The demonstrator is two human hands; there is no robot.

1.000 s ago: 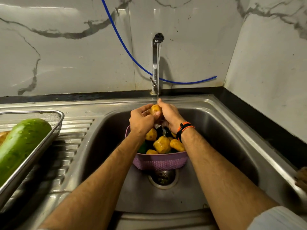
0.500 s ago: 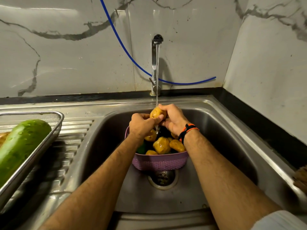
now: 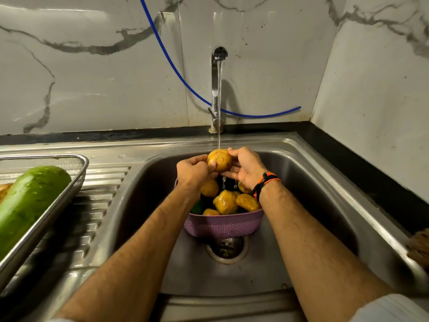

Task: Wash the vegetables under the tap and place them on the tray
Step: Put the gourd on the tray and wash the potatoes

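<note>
Both hands have turned the potato (image 3: pixel 219 160) since a moment ago, so more of its wet, rounded yellow-brown skin now faces up under the thin stream from the chrome tap (image 3: pixel 217 89). The left hand (image 3: pixel 193 171) grips it from the left and the right hand (image 3: pixel 246 169), an orange-and-black band on its wrist, cups it from the right. Directly below sits a purple woven-textured plastic basket (image 3: pixel 224 225) of more glossy potatoes (image 3: pixel 225 202), resting over the drain in the stainless steel sink (image 3: pixel 325 194). On the ribbed draining board at left, a metal mesh-walled tray (image 3: pixel 53 206) holds a smooth, long green gourd (image 3: pixel 27 205), well apart from the hands. A blue hose (image 3: pixel 176 73) sags across the marble-patterned wall. The forearms cross the basin's near edge; the bowl is open to either side of the basket.
</note>
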